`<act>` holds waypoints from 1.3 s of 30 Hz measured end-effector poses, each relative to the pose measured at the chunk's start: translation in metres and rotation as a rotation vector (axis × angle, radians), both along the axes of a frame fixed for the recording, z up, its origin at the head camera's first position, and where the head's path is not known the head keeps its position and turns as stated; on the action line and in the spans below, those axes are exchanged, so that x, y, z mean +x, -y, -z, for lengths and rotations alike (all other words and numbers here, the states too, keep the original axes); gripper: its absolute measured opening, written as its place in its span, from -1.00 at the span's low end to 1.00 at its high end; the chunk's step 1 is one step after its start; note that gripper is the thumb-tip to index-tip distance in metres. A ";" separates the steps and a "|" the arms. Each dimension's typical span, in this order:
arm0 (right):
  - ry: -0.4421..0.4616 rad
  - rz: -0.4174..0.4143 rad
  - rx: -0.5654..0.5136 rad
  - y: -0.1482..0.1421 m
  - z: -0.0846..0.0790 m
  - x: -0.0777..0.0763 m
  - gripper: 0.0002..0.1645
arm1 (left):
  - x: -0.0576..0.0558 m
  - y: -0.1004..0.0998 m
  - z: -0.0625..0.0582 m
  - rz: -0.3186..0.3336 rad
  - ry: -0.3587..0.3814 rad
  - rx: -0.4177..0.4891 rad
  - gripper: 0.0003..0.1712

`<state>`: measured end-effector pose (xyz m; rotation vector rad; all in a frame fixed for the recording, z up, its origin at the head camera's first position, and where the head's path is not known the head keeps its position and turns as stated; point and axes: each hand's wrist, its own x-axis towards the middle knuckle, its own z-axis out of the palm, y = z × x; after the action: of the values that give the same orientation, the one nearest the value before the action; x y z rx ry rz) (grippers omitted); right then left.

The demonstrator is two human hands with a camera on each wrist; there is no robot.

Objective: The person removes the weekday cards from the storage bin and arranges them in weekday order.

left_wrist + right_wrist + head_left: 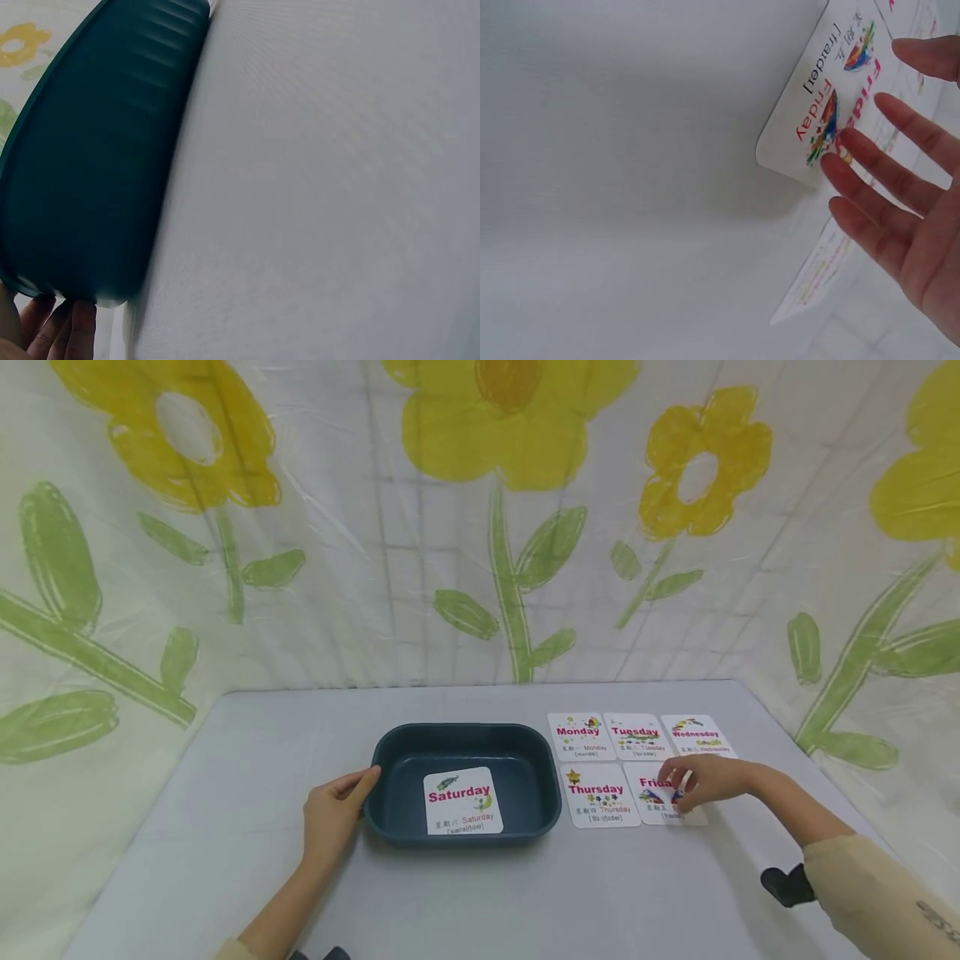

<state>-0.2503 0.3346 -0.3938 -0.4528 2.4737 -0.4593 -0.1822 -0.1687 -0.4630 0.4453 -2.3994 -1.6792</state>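
Note:
A dark teal rectangular tray (pixel 528 785) sits on the table with a Saturday card (pixel 462 814) lying inside it. My left hand (pixel 330 818) holds the tray's left end, thumb at the rim and fingers against the outer wall; the left wrist view shows those fingers (pixel 81 330) under the tray's end. Over the Friday card (pixel 652 810) hovers my right hand (pixel 708 777), partly covering its print. In the right wrist view its fingers (pixel 889 169) are spread and hold nothing; whether the tips touch the card (pixel 787 146) I cannot tell.
Monday (pixel 577 752), Tuesday (pixel 636 750) and Wednesday (pixel 701 747) cards form a back row right of the tray. A Thursday card (pixel 600 814) lies left of Friday. Behind the white table (pixel 465 902) hangs a curtain (pixel 337 527) with painted yellow flowers.

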 end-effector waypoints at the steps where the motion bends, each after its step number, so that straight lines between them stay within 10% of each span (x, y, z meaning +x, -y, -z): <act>1: 0.015 0.006 0.005 0.001 -0.001 0.000 -0.54 | 0.000 0.000 0.000 0.000 -0.002 0.001 -0.41; 39: -0.205 -0.385 -0.041 0.147 -0.054 -0.011 -0.43 | 0.000 -0.001 -0.002 0.019 -0.001 0.008 -0.44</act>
<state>-0.2618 0.1880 -0.3401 -1.0131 2.4876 -0.3178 -0.1820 -0.1680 -0.4613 0.4244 -2.4049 -1.6963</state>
